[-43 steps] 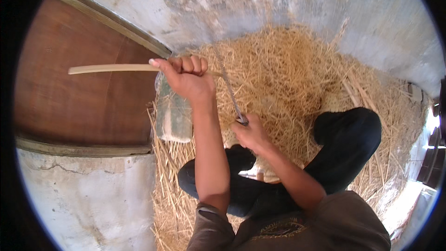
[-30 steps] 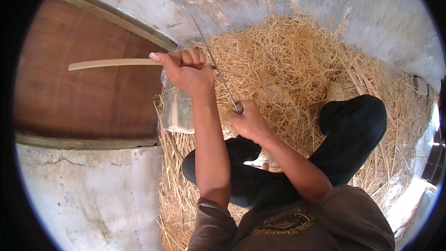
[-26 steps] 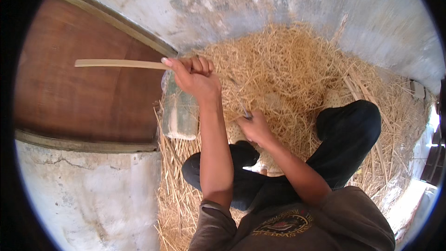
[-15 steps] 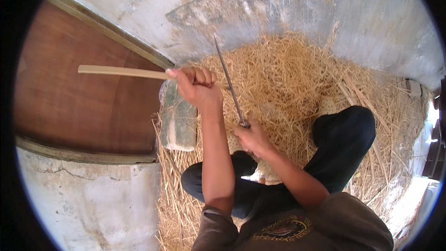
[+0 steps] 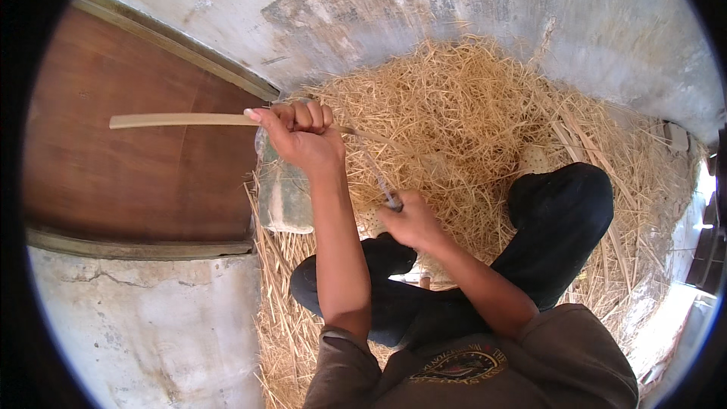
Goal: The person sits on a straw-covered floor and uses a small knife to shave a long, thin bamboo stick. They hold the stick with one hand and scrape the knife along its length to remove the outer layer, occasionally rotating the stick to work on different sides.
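Note:
My left hand [image 5: 304, 136] is closed around a long, thin, pale bamboo strip [image 5: 178, 119], thumb laid along it. One end sticks out far to the left, and the other slants to the right past my fingers over the shavings. Lower and to the right, my right hand [image 5: 411, 220] grips the dark handle of a knife. The narrow blade [image 5: 380, 176] points up and away toward the strip, shiny and faint in this view. Whether blade and strip touch, I cannot tell.
Pale curled shavings [image 5: 454, 98] heap up against the grey wall [image 5: 469, 0]. A greenish-grey block [image 5: 286, 197] stands below my left forearm. A brown panel [image 5: 136, 151] in a wooden frame is at the left. My bent legs [image 5: 556, 220] flank the near side, with long strips [image 5: 587, 140] at the right.
My left hand and the strip have shifted a little left, and its right end now shows. The knife's blade has turned and looks shorter; my right hand has barely moved.

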